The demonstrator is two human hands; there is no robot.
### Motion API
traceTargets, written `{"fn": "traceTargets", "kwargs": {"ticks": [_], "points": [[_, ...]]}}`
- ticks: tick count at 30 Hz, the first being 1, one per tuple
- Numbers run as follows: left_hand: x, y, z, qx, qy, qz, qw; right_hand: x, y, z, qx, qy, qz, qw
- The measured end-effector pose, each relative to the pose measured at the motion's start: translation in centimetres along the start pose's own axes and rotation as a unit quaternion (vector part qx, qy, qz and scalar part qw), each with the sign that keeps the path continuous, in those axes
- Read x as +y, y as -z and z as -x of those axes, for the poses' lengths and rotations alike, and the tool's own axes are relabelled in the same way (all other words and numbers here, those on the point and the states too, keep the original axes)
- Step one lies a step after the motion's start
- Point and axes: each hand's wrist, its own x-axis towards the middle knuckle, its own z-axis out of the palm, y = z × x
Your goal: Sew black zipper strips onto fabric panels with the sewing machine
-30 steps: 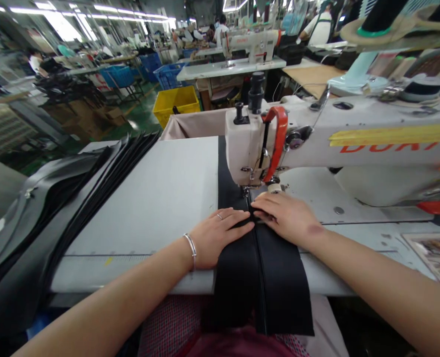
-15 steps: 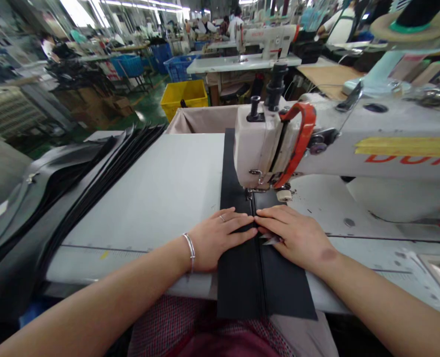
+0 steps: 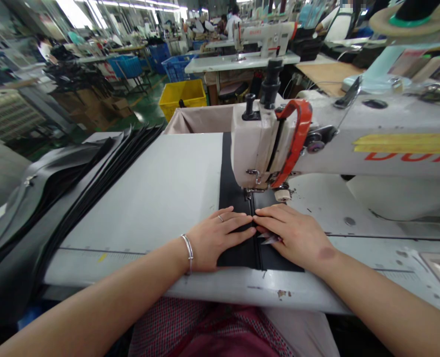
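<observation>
A black leather-like panel [image 3: 238, 254] with a seam down its middle lies under the presser foot [image 3: 248, 194] of a white sewing machine [image 3: 251, 148]. My left hand [image 3: 216, 237] rests flat on the panel's left half, fingers stretched toward the seam. On the other side, my right hand [image 3: 297, 232] presses its fingertips beside the seam, just in front of the foot. Pointed metal blades, apparently thread snips [image 3: 270, 238], stick out from under my right palm; their handles are hidden. The panel's near end lies close to the table's front edge.
Black pieces [image 3: 93, 183] are stacked along the table's left side. Behind the table stand a fabric-lined bin [image 3: 201, 119] and a yellow crate [image 3: 182, 94]. A thread cone stand [image 3: 379, 82] rises at the right. Other machines and people are farther back.
The panel has moved away from me under the presser foot; its near end, which hung over the table edge, is now on the tabletop. Both hands stay almost in place.
</observation>
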Motion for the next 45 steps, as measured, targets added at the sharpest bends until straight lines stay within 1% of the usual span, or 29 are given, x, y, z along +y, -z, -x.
{"fn": "traceTargets", "kwargs": {"ticks": [4,7,11,18,24,26,30,35,40,45], "points": [[0.2,-0.6,0.0,0.066,0.007,0.001,0.998,0.0,0.0,0.0,-0.005,-0.001,-0.003,1.000],[0.2,-0.9,-0.2,0.084,0.009,-0.005,0.996,0.1,0.0,-0.1,-0.006,-0.001,-0.006,1.000],[0.1,-1.1,-0.2,0.087,0.008,-0.009,0.996,0.1,0.0,-0.1,0.000,-0.001,-0.007,1.000],[0.2,-1.0,-0.2,0.104,0.008,-0.003,0.995,0.2,-0.1,-0.2,-0.007,0.006,-0.003,1.000],[-0.5,-0.8,-0.4,0.116,-0.004,-0.020,0.993,0.4,-0.2,-0.3,-0.017,-0.010,-0.002,1.000],[-0.7,-0.7,-0.6,0.118,-0.002,-0.033,0.993,0.4,-0.3,-0.4,-0.012,-0.018,-0.006,1.000],[-0.1,-0.7,-1.2,0.126,0.021,-0.069,0.989,0.4,-0.5,-0.3,-0.005,-0.024,-0.010,1.000],[0.6,-0.9,-1.5,0.106,0.042,-0.085,0.990,0.1,-0.4,-0.2,-0.007,-0.027,-0.007,1.000],[0.3,-0.9,-1.9,0.114,0.062,-0.080,0.988,0.1,-0.4,-0.6,-0.003,-0.045,0.007,0.999],[-0.5,-0.9,-2.8,0.142,0.083,-0.077,0.983,0.3,-0.5,-1.3,-0.028,-0.076,0.034,0.996]]}}
